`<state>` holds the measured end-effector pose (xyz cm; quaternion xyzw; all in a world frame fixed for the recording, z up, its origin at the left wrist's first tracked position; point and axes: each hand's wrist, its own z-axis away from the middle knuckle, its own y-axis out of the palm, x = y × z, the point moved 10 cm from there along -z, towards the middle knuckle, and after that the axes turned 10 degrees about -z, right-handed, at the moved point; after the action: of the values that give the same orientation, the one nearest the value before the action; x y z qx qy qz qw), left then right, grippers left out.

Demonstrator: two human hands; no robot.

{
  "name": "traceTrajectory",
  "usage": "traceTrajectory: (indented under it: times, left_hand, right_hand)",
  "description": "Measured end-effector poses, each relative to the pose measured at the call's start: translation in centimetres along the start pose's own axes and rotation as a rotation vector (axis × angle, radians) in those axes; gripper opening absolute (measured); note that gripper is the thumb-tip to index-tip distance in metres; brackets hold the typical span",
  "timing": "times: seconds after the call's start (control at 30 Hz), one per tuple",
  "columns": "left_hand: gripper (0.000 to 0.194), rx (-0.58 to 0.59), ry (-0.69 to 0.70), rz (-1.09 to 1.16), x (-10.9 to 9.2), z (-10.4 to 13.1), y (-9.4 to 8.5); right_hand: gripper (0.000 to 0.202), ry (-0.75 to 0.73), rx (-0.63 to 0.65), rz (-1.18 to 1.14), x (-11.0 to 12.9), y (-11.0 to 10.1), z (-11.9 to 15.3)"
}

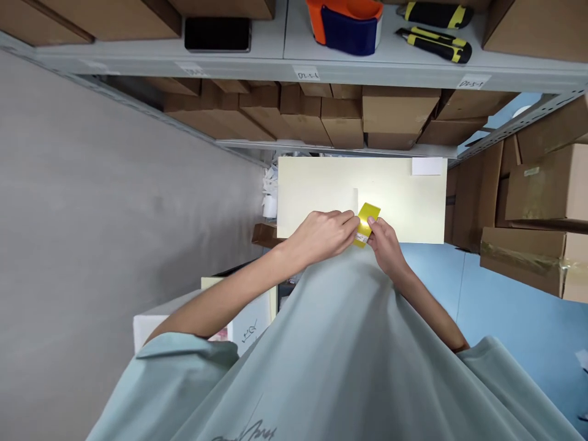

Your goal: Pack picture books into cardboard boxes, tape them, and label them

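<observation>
A flat, glossy yellow packet (369, 214) with a small white printed label (362, 237) is held tilted between my two hands, over the near edge of a cream tabletop (312, 184). My right hand (384, 244) grips its right side, thumb on the top face. My left hand (331, 231) is closed with fingertips pinched at the packet's left edge, beside the label. Exactly what those fingertips hold is partly hidden by the hand. Just behind the packet, a thin pale strip (355, 199) lies on the tabletop.
A white paper slip (427, 166) lies at the tabletop's back right. Above, a metal shelf (266, 64) carries a black phone (217, 34), an orange and blue tape dispenser (349, 27) and two utility knives (436, 44). Cardboard boxes (523, 257) are stacked at right; a grey wall (114, 184) stands left.
</observation>
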<state>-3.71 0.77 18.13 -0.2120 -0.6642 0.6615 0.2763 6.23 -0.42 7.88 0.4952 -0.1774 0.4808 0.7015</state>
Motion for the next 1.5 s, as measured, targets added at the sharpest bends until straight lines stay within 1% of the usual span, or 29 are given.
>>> traceTrajectory:
  times: [0.07, 0.13, 0.2, 0.27, 0.33, 0.47, 0.53, 0.6, 0.77, 0.93, 1.03, 1.13, 1.23, 1.3, 1.4, 1.5]
  left_hand:
    - [0.015, -0.048, 0.11, -0.057, -0.4, 0.1, -0.5]
    - [0.018, -0.123, 0.223, -0.141, -1.1, 0.3, -1.0]
    - [0.022, -0.215, 0.35, -0.211, -2.1, 0.7, -1.6]
    - [0.021, -0.321, 0.444, -0.24, -2.6, 1.3, -2.3]
    - [0.018, -0.428, 0.446, -0.233, -1.9, 1.7, -3.0]
    - [0.013, -0.612, 0.405, -0.076, 0.4, 2.7, -4.2]
    - [0.01, -0.675, 0.416, 0.017, 0.9, 3.3, -4.5]
    - [0.006, -0.709, 0.408, 0.081, 1.2, 3.8, -4.6]
    - [0.011, -0.724, 0.33, 0.214, 2.0, 3.8, -4.8]
    - [0.017, -0.702, 0.252, 0.263, 2.5, 3.5, -5.5]
    - [0.017, -0.698, 0.256, 0.252, 1.9, 3.7, -6.1]
    - [0.016, -0.66, 0.265, 0.232, 0.8, 3.6, -6.5]
    - [0.012, -0.617, 0.19, 0.167, 0.1, 3.1, -6.8]
    - [0.011, -0.609, 0.168, 0.146, -0.3, 2.9, -7.0]
    - [0.014, -0.594, 0.225, 0.205, -1.1, 2.8, -6.8]
    - [0.018, -0.571, 0.273, 0.244, -1.5, 2.7, -6.3]
  right_hand:
    - [0.043, -0.027, -0.024, -0.048, 0.0, 0.6, -0.1]
    - [0.043, -0.078, -0.079, -0.096, 0.2, 0.8, -0.4]
    - [0.043, -0.106, -0.155, -0.167, 0.2, 0.6, -0.8]
    - [0.042, -0.091, -0.205, -0.239, 0.0, 0.5, -1.3]
    - [0.042, -0.064, -0.196, -0.289, -0.1, 0.8, -1.6]
    - [0.04, -0.031, -0.08, -0.345, 0.2, 2.4, -1.3]
    - [0.041, -0.024, -0.045, -0.355, 0.7, 3.1, -0.9]
    - [0.041, -0.027, -0.029, -0.343, 1.3, 3.6, -0.5]
    - [0.04, -0.069, -0.005, -0.269, 3.2, 4.2, 0.6]
    - [0.041, -0.067, 0.016, -0.243, 4.8, 4.3, 1.6]
    - [0.042, -0.046, 0.019, -0.239, 5.3, 3.9, 1.7]
    - [0.043, -0.024, 0.014, -0.263, 5.4, 3.7, 1.5]
    - [0.04, -0.022, -0.04, -0.289, 5.4, 3.4, 1.4]
    - [0.037, -0.036, -0.09, -0.318, 5.6, 3.4, 1.5]
    - [0.035, -0.05, -0.126, -0.364, 6.0, 3.7, 1.5]
    - [0.036, -0.018, -0.101, -0.38, 6.0, 4.3, 1.3]
